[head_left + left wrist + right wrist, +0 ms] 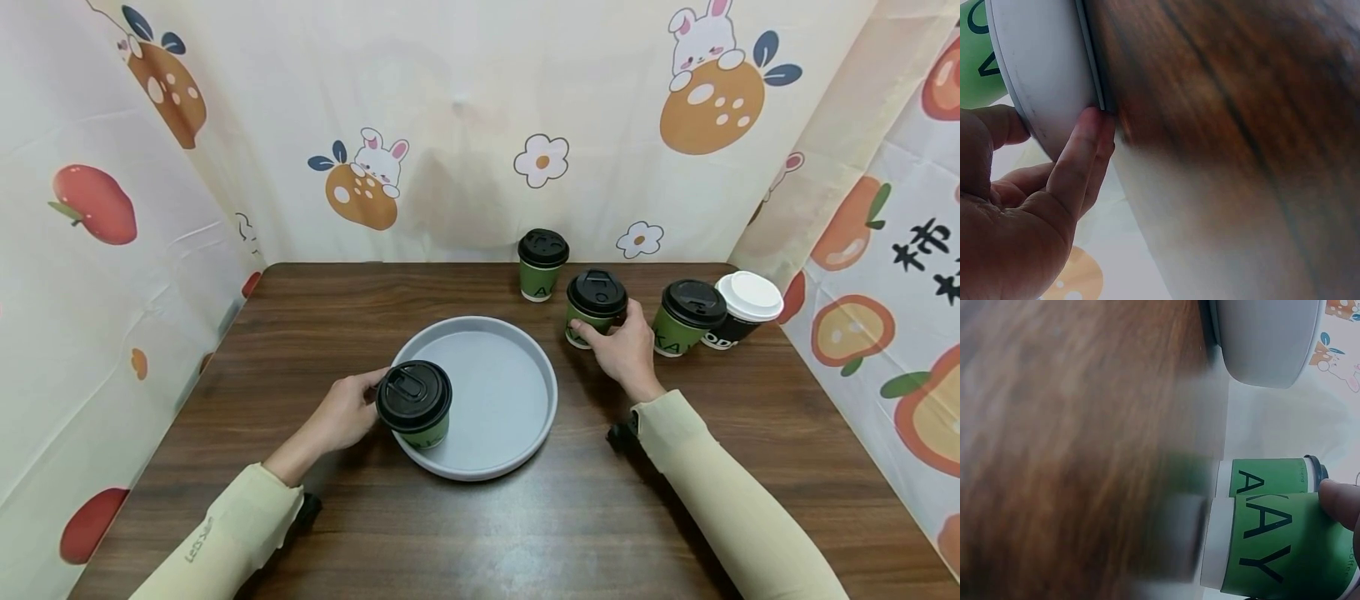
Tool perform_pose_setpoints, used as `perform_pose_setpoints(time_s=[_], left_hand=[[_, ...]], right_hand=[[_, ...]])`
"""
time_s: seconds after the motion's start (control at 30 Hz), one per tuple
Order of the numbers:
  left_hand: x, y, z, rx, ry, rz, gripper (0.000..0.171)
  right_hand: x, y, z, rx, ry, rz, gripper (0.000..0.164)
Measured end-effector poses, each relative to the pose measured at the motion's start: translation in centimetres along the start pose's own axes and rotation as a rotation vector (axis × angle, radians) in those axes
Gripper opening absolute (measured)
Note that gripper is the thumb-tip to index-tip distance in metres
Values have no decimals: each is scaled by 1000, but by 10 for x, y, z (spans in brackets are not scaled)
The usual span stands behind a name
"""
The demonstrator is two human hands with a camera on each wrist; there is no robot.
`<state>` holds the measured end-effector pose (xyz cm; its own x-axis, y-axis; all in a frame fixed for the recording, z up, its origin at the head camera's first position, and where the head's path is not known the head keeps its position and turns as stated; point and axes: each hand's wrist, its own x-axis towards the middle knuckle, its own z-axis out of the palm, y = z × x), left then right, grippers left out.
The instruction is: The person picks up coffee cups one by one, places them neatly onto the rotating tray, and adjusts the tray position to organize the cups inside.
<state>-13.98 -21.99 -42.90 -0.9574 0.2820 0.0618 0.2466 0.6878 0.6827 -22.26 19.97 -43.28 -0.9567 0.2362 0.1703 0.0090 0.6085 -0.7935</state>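
A round grey tray point(495, 392) lies on the wooden table, and a green paper cup with a black lid point(414, 396) stands at its left side. My left hand point(348, 410) holds the tray's left edge beside that cup. In the left wrist view, the thumb is at the tray's rim and the fingers point(1071, 159) rest against its side wall near the base. My right hand point(626, 350) grips another green cup with a black lid point(597, 293), upright right of the tray. The right wrist view shows the thumb point(1339, 499) against this cup's green sleeve point(1272, 544).
Behind the gripped cup stands a green cup with a black lid point(542, 262). To its right are another green cup point(686, 312) and a black cup with a white lid point(746, 304). Printed cloth point(465, 108) hangs around the table point(480, 550).
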Motion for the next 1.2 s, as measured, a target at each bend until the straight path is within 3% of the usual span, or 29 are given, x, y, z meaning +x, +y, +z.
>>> perform_pose_setpoints(time_s=[1.2], left_hand=[[0,-1,-1,-9,-14,-13,43]], right_hand=[[-25,-27,-13,78,20,-111,77]])
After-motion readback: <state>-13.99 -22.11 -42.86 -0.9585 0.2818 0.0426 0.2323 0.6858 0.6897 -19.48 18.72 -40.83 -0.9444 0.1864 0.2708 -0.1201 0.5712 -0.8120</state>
